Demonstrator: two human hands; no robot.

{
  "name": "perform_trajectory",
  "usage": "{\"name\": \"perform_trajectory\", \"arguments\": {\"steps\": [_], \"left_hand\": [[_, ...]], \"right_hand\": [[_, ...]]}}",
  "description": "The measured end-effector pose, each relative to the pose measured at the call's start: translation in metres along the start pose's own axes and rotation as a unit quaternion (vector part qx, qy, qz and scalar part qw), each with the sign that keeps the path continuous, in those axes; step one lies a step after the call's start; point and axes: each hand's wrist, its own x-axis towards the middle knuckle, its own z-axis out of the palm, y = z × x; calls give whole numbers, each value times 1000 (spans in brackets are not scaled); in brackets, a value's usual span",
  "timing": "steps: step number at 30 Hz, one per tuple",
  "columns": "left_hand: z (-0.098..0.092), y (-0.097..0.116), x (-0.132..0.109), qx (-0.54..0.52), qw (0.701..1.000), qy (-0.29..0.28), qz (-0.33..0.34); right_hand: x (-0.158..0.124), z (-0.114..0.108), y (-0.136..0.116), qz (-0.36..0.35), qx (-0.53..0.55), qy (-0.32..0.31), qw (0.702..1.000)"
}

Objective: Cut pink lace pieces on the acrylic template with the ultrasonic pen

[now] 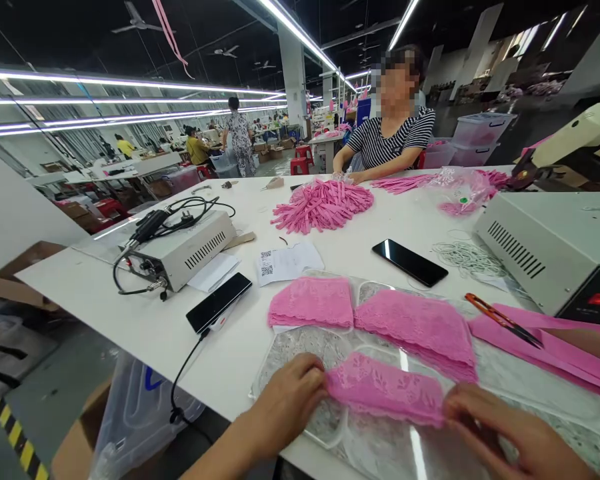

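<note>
A pink lace piece (387, 389) is stretched between my two hands above a clear plastic sheet (300, 347). My left hand (285, 403) pinches its left end, and my right hand (500, 427) pinches its right end. Just beyond lie two stacks of pink lace pieces, one on the left (313, 301) and one on the right (415, 327). Orange-handled thread snips (503, 320) rest on pink fabric strips (555, 350) at the right.
Two phones, one cabled (219, 302) and one black (410, 262), lie near a printed paper (287, 263). Grey machine boxes stand left (180, 250) and right (555, 247). Across the white table (130, 317), a person (393, 143) sits behind a pink strap pile (323, 205).
</note>
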Motion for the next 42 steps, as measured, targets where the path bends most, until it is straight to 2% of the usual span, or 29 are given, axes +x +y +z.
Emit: {"name": "perform_trajectory", "arguments": {"steps": [3, 7, 10, 13, 17, 20, 22, 25, 27, 30, 33, 37, 42], "left_hand": [[-27, -16, 30, -2, 1000, 21, -13], [-76, -49, 75, 19, 996, 83, -37], [-101, -72, 89, 36, 991, 121, -45], [-105, -91, 79, 52, 992, 108, -44], [-90, -106, 56, 75, 995, 60, -36], [-74, -97, 57, 90, 993, 68, -21], [-60, -81, 71, 90, 994, 53, 8], [-31, -52, 105, 85, 994, -12, 69], [-11, -37, 129, 84, 989, -63, 103], [9, -29, 154, 96, 980, -124, 121], [11, -30, 165, 105, 974, -159, 123], [-1, -27, 167, 114, 968, -181, 129], [-7, -14, 172, 134, 972, -136, 140]], "right_hand": [[51, -24, -8, 33, 1, 26, 999], [128, -45, -15, 14, -18, 48, 999], [170, -40, -17, -9, -27, 63, 998], [187, -15, -13, -27, -37, 35, 998], [177, 16, 1, -30, -40, -29, 998], [151, 11, 15, 2, -41, -16, 999], [129, 0, 22, 32, -50, 1, 998], [99, -14, 30, 70, -78, 8, 994], [86, -15, 32, 85, -94, 9, 992], [80, -12, 34, 90, -103, 5, 991], [82, -11, 37, 88, -95, -1, 992], [83, -14, 38, 88, -88, -3, 992], [83, -8, 37, 106, -125, 16, 986]]}}
